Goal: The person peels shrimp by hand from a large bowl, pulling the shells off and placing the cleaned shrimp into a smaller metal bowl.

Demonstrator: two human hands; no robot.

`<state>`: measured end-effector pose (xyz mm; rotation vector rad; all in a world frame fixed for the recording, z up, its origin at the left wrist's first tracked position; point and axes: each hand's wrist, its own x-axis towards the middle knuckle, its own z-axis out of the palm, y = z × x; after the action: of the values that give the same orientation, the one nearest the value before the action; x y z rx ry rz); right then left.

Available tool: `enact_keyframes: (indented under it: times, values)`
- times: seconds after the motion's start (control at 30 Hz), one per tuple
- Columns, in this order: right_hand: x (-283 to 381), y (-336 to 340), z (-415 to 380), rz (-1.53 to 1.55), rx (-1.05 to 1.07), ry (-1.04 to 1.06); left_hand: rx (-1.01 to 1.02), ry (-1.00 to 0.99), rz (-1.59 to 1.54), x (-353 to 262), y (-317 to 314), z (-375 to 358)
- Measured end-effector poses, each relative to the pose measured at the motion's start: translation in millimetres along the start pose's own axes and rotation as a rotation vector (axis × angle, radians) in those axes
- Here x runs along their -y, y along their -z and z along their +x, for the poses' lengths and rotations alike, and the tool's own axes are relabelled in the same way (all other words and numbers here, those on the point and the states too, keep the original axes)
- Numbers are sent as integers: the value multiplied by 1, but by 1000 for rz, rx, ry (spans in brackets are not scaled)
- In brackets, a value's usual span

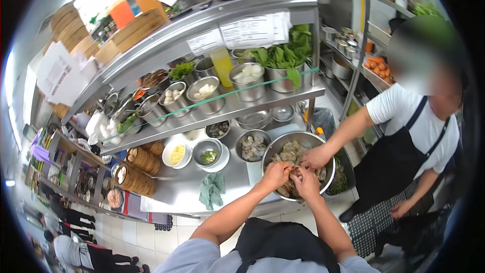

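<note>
A large steel bowl [331,176] of what look like raw shrimp [292,150] stands at the right end of the counter. Over its near side my left hand [277,175] and my right hand [307,184] meet, fingers pinched together. Between them is a small brownish piece, apparently a shrimp, partly covered by my fingers. A co-worker's hand [316,156] reaches into the same bowl from the right, just beyond my right hand. Left of this bowl sits a smaller metal bowl [240,147] with greyish shrimp-like pieces in it.
A green cloth [212,191] lies on the steel counter, near bowls of yellow shreds [177,154] and chopped greens [208,157]. Bamboo steamers [135,179] are stacked at left. Above runs a shelf [242,112] with metal tubs. The co-worker [404,141] stands close on the right.
</note>
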<state>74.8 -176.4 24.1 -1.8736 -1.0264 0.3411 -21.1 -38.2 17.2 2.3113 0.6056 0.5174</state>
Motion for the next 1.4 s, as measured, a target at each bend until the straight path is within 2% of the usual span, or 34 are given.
enact_keyframes:
  times: [0.03,0.1,0.13,0.2,0.23,0.27,0.37,0.43,0.5,0.63,0.7,0.73,0.8,0.83,0.87,0.93,0.97,1.07,1.13,1.2,1.23,1.4]
  values:
    - [-6,-5,0,-1,10,16,-18,5,1,0,6,1]
    - [-24,-15,3,-136,10,121,164,195,-138,1,15,3]
    - [-29,-16,3,-139,13,129,155,196,-140,9,14,4]
    - [-28,-14,7,-114,36,236,306,198,-415,27,14,7]
    - [-23,-8,7,-112,99,192,392,307,-592,33,16,8]
    - [-18,-4,9,-111,100,190,394,309,-592,41,21,10]
    - [-14,10,11,-22,287,314,635,461,-883,50,31,10]
    - [-34,6,15,-54,320,420,775,470,-986,56,27,9]
    - [-41,6,19,105,407,457,822,501,-1059,55,30,9]
    - [-75,-17,15,188,385,317,902,464,-1123,55,24,12]
    - [-76,-15,13,482,626,-162,791,439,-1148,51,20,18]
    - [-73,-15,11,488,614,-170,806,443,-1143,49,18,21]
    - [-67,-15,6,726,538,-273,405,204,-466,51,12,30]
    - [-67,-15,3,716,539,-312,323,162,-231,54,8,34]
    - [-66,-15,1,720,532,-317,332,160,-230,55,1,32]
    - [-63,-17,1,461,532,-238,378,57,-125,22,0,31]
    - [-62,-24,-2,489,477,-245,493,158,8,-16,10,29]
    - [-85,-46,-4,466,487,-223,532,196,137,7,-14,32]
    - [-82,-49,-7,478,421,-221,544,166,164,13,-20,36]
    - [-68,-40,-8,296,425,-293,591,14,518,22,-33,42]
    - [-62,-37,-8,296,427,-311,630,137,518,18,-34,45]
    - [-78,-59,-7,265,420,-323,737,148,622,7,-37,51]
